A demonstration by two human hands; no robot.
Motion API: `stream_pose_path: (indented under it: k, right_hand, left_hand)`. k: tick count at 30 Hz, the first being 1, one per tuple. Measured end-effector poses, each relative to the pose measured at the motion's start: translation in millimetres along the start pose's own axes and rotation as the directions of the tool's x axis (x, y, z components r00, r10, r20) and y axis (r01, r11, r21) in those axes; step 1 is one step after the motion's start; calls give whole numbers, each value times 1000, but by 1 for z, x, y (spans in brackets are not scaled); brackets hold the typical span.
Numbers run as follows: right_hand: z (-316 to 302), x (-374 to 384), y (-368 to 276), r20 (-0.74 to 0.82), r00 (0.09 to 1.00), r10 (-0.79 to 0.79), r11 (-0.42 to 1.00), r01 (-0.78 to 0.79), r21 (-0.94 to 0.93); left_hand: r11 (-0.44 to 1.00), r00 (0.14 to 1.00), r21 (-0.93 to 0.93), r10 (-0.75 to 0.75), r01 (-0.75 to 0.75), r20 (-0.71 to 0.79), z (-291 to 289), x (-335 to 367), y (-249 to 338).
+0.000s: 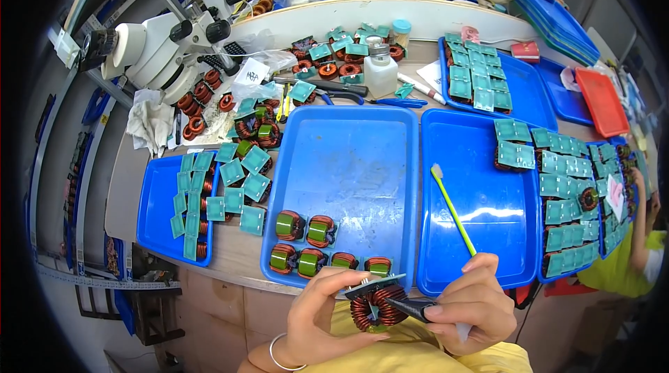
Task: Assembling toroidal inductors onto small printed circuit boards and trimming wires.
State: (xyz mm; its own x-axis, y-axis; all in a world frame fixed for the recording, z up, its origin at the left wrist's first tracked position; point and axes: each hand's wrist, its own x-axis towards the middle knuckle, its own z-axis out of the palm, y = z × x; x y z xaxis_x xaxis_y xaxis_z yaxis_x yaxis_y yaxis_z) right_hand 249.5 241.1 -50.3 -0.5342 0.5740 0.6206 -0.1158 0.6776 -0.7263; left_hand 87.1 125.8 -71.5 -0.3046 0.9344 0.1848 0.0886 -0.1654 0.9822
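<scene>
My left hand [324, 321] grips a copper-wound toroid coil [368, 309] by the edges of its small green circuit board [376, 282], tilted, above my lap. In my right hand [476, 303] is a black tapered tool [411, 308], possibly tweezers; its point reaches the coil's right side. A green-handled brush [453, 209] slants across the right blue tray, its lower end at my right knuckles; whether the hand holds it too I cannot tell. Just beyond my left hand, several green-and-copper coils [311, 261] stand in the near end of the middle blue tray [341, 112].
Board-topped coils fill a left blue tray [146, 213] and more trays at right. The right blue tray [481, 279] borders the middle one. Behind stand a pump bottle [380, 73], blue-handled pliers [348, 96] and a microscope [150, 59]. A co-worker's arm [637, 220] shows far right.
</scene>
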Motion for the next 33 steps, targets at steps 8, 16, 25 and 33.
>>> stream_pose_path:
  k: [8,16,25,33]
  right_hand:
    - [3,2,-2,42,999,-3,999,5,-33]
    - [6,2,0,20,999,-31,998,32,-50]
    - [6,3,-1,24,1000,-3,999,4,-49]
    - [7,3,0,24,1000,-3,999,4,-46]
  left_hand:
    - [976,996,205,78,-70,-32,1,-2,3]
    - [955,991,275,126,-111,-36,1,-1,7]
    - [897,989,424,146,-126,-15,0,1,10]
    - [893,985,427,171,-140,-34,1,1,9]
